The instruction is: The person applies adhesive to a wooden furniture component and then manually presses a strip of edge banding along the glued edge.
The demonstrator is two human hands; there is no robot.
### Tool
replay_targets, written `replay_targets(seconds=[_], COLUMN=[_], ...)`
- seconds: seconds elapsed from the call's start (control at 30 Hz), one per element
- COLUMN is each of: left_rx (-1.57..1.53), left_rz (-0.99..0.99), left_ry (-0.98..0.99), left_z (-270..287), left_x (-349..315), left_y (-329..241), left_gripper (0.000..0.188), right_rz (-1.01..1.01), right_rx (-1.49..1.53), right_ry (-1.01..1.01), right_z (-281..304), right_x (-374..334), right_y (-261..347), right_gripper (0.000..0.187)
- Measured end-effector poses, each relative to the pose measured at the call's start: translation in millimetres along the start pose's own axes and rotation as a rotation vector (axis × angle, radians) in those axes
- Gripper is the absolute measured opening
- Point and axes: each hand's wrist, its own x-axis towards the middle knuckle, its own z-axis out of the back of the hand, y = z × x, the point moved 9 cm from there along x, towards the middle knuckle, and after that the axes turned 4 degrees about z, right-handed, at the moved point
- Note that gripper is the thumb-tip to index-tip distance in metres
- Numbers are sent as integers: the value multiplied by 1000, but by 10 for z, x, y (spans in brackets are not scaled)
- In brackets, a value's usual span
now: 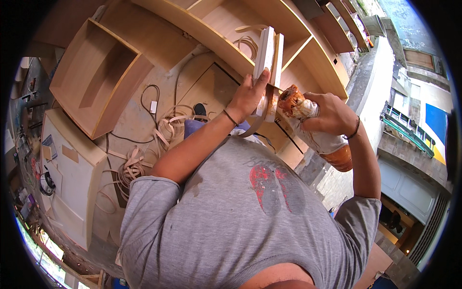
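Observation:
My left hand is closed around a pale, narrow board, its thumb pressed along the face. Close beside it on the right stands a second slim board. A thin wood-coloured edging strip curves down below the hand; whether the fingers also pinch it, I cannot tell. Wrapped around a plastic bottle is my right hand. Brown, glue-like smears coat the bottle, thickest at its mouth and its lower end. That mouth points up and left, close to the boards' lower ends.
Open wooden cabinet carcasses stand at the left and along the far side. Coils of edging strip lie tangled on the floor, near a dark cable. A white-sided cabinet is at far left; a pale wall runs along the right.

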Motion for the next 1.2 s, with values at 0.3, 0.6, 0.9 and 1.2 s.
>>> replay_targets(seconds=[0.3,0.6,0.9,1.2], left_rx=[-63,-52,1,9], left_rz=[-9,-20,-12,-24], left_ry=[0,-2,-2,-6], left_z=[-26,-43,-44,-43], left_x=[32,-13,-89,-68], left_y=[71,17,-49,-17], left_gripper=[85,85,87,88], right_rz=[-11,26,13,-20], right_rx=[-21,-62,-70,-81], right_ry=[1,-18,-5,5], right_z=[25,40,12,2], right_x=[-12,-39,-31,-41], right_y=[37,87,77,65], right_gripper=[72,65,66,67])
